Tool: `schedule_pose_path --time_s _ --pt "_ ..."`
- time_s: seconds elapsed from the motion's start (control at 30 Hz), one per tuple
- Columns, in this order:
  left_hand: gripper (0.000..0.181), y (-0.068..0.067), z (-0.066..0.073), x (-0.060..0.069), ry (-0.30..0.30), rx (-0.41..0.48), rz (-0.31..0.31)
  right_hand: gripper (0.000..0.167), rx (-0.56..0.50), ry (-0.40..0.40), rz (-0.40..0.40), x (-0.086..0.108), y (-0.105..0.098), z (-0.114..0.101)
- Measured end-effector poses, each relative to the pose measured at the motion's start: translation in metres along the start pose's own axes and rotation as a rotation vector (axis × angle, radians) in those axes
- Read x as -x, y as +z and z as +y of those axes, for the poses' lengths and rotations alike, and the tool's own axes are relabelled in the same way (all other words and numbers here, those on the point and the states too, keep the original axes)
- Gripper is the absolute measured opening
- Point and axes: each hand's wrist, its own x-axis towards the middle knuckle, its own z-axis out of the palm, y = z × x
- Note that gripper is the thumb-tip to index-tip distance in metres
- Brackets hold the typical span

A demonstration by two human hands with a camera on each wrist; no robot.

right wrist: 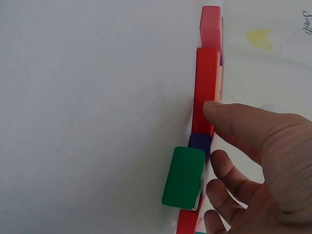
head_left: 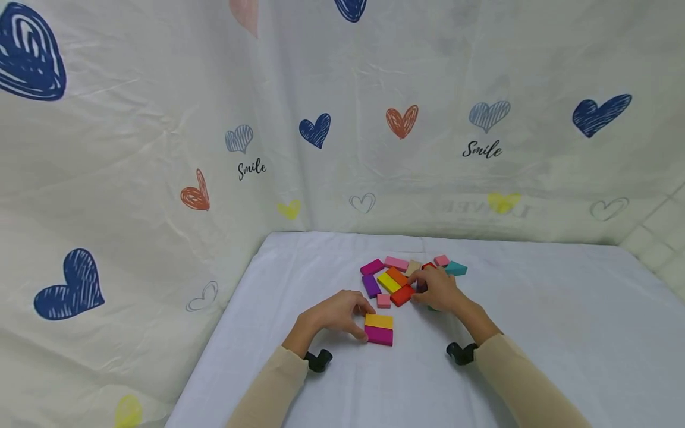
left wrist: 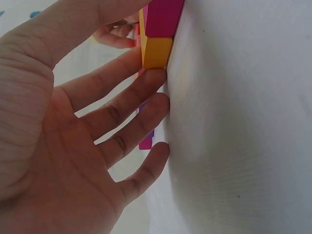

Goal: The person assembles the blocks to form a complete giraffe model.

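My left hand [head_left: 342, 312] is at the left end of a yellow block [head_left: 379, 321] and a magenta block [head_left: 379, 336], which lie long side to long side. Its thumb touches the magenta one and its index finger the yellow one, pinching the pair; in the left wrist view the other fingers are spread. My right hand [head_left: 440, 289] reaches over the right side of a group of coloured blocks. Its thumb presses the near side of a red block [right wrist: 205, 87], and the index finger curls over its far side, where contact is partly hidden. A green block [right wrist: 184, 178] lies under that hand.
Around the red block lie orange [head_left: 397, 276], yellow [head_left: 389, 282], purple [head_left: 371, 286], magenta [head_left: 371, 267], pink [head_left: 396, 263] and teal [head_left: 456, 268] blocks. A small pink block [head_left: 383, 301] sits nearest the pair. White cloth [head_left: 257, 380] covers the table; a heart-printed curtain [head_left: 342, 172] hangs behind.
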Motion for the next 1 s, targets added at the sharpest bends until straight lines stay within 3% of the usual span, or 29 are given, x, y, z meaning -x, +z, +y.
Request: schedule_pose_path --time_s 0.63,1.0 --pt "0.053 0.000 0.000 0.001 0.004 0.002 -0.001 0.031 0.055 0.015 -0.019 0.008 0.001 -0.005" --pt "0.052 0.000 0.001 0.001 0.002 -0.022 0.000 0.030 0.043 -0.013 0.089 0.027 -0.003 -0.004"
